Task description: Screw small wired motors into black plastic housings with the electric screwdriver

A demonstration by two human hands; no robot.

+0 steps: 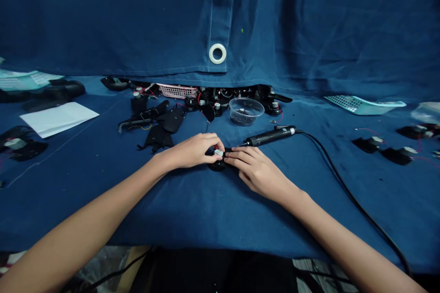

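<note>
Blue cloth (295, 219), black part (217, 166) (between fingers (237, 158))

Left hand (190, 152) and right hand (257, 175) lie palm-down, nearly meeting, fingers (215, 143) curled downward.

Head-worn view, facing forward and down, close over a blue-clothed table (85, 210)

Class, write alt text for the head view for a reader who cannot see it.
The left hand and right hand grip a small black part with a white piece on blue cloth, beside a black corded electric screwdriver.
</note>
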